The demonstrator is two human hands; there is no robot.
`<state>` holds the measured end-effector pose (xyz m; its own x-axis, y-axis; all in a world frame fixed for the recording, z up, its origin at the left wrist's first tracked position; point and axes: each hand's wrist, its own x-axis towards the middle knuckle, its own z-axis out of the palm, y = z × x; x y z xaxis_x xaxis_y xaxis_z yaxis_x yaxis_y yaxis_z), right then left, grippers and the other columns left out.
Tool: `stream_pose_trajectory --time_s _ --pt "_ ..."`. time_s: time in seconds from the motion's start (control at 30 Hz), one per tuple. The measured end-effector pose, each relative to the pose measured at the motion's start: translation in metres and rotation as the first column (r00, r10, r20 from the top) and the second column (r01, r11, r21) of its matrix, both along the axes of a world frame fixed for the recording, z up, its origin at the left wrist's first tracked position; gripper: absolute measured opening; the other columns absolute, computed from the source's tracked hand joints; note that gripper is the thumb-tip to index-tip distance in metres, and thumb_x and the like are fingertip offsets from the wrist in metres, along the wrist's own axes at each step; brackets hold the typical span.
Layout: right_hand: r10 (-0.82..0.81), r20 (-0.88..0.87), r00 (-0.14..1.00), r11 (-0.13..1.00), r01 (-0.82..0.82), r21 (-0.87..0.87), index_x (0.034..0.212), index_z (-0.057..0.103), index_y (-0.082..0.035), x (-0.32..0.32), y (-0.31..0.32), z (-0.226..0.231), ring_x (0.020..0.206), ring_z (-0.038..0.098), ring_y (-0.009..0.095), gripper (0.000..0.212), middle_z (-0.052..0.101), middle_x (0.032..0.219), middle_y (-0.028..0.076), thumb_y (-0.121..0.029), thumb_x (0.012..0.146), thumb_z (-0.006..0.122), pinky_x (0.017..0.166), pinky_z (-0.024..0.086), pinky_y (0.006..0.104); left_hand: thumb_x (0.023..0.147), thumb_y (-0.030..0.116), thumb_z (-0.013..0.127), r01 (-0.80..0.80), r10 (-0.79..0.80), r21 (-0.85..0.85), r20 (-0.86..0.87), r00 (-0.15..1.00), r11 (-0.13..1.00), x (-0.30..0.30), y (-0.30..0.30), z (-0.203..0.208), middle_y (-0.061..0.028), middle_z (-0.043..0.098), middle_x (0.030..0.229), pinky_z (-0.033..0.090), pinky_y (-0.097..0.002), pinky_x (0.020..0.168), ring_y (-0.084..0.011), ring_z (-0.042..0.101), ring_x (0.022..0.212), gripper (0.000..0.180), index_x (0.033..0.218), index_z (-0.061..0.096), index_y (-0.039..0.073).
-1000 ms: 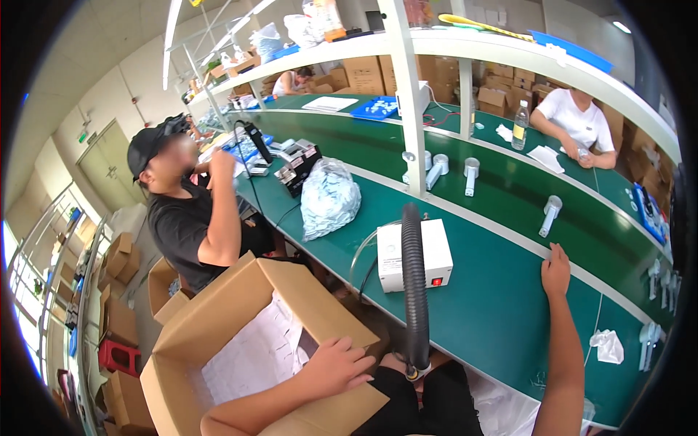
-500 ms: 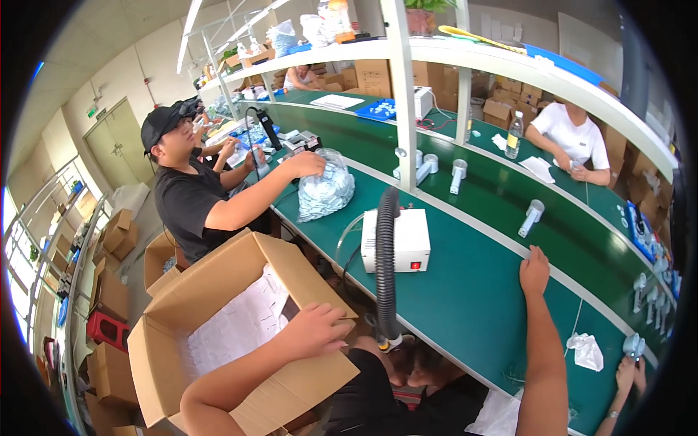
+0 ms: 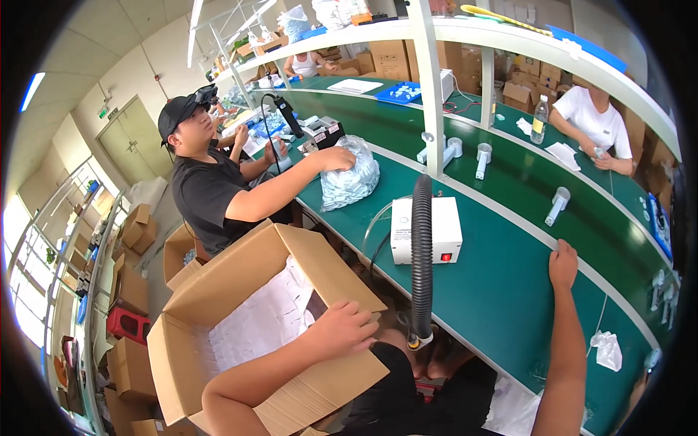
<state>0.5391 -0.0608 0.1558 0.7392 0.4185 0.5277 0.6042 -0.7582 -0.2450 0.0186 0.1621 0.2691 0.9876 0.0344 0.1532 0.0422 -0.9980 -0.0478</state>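
My left hand (image 3: 342,328) rests over the upper edge of an open cardboard box (image 3: 240,378), its fingers loosely bent and apart, with nothing visible in them. My left forearm lies across the box. White paper-like sheets (image 3: 262,312) fill part of the box; what lies under them is hidden. My right hand (image 3: 563,264) rests on the pale strip between the green table (image 3: 502,291) and the green conveyor belt (image 3: 502,192), holding nothing that I can see. Just beyond it on the belt lies a grey-white part (image 3: 558,206) with a round head and a straight handle.
A white device (image 3: 427,230) with a red switch stands on the table, behind a black corrugated hose (image 3: 422,254). To the left a co-worker (image 3: 218,174) reaches into a clear bag (image 3: 350,178) of pale parts. A crumpled white bag (image 3: 606,350) lies at right.
The view has swung left, so everything sits farther right in it. Both my hands keep their places on box and table. The other person's hands at far right have nearly left the picture.
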Motion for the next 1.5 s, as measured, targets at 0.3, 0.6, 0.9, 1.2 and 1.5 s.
stream_pose_trajectory --time_s 0.3,0.6,0.9,1.2,1.5 --pt "0.008 0.008 1.0 1.0 -0.008 -0.01 0.116 0.06 -0.001 -0.002 -0.001 -0.005 0.111 0.056 0.035 0.033 0.062 0.118 0.018 -0.011 0.085 0.054 0.097 0.046 0.0436 0.082 0.03 0.067 -0.002 0.001 -0.025 -0.022 1.0 1.0 -0.01 0.007 -0.001 -0.0019 0.055 0.087 0.043 -0.0347 0.077 -0.0215 0.051 0.084 0.024 0.098 0.063 0.013" --pt "0.014 0.014 1.0 1.0 -0.014 0.004 0.119 0.059 -0.002 0.003 -0.001 -0.015 0.11 0.057 0.036 0.035 0.062 0.117 0.018 -0.011 0.085 0.054 0.095 0.046 0.0443 0.082 0.029 0.066 0.024 -0.021 -0.043 0.064 0.998 0.999 -0.011 0.007 0.0 -0.001 0.054 0.081 0.041 -0.0334 0.074 -0.0203 0.05 0.084 0.018 0.082 0.059 0.012" --pt "0.006 0.029 1.0 1.0 -0.006 -0.011 0.12 0.058 -0.003 0.005 -0.003 -0.01 0.11 0.057 0.036 0.036 0.063 0.117 0.018 -0.01 0.085 0.053 0.095 0.046 0.044 0.082 0.029 0.066 0.032 -0.029 -0.044 0.069 0.997 0.999 -0.007 0.006 0.0 -0.001 0.054 0.08 0.041 -0.0329 0.074 -0.02 0.049 0.084 0.019 0.081 0.059 0.012" --pt "0.016 0.0 1.0 1.0 -0.016 0.001 0.117 0.059 -0.002 -0.001 -0.002 -0.006 0.111 0.057 0.035 0.034 0.062 0.117 0.018 -0.01 0.085 0.053 0.096 0.046 0.0438 0.082 0.03 0.066 0.021 -0.02 -0.04 0.01 1.0 0.999 -0.006 0.005 0.003 -0.0005 0.056 0.082 0.042 -0.0334 0.077 -0.0207 0.05 0.084 0.021 0.095 0.064 0.013" --pt "0.005 -0.014 1.0 1.0 -0.005 0.017 0.115 0.061 -0.001 0.0 -0.002 -0.005 0.111 0.057 0.035 0.032 0.063 0.118 0.018 -0.011 0.085 0.054 0.097 0.046 0.0432 0.082 0.029 0.066 0.031 -0.028 -0.054 0.044 0.999 0.998 0.0 0.004 0.004 0.0001 0.056 0.083 0.043 -0.0336 0.078 -0.0201 0.05 0.083 0.022 0.097 0.064 0.013"
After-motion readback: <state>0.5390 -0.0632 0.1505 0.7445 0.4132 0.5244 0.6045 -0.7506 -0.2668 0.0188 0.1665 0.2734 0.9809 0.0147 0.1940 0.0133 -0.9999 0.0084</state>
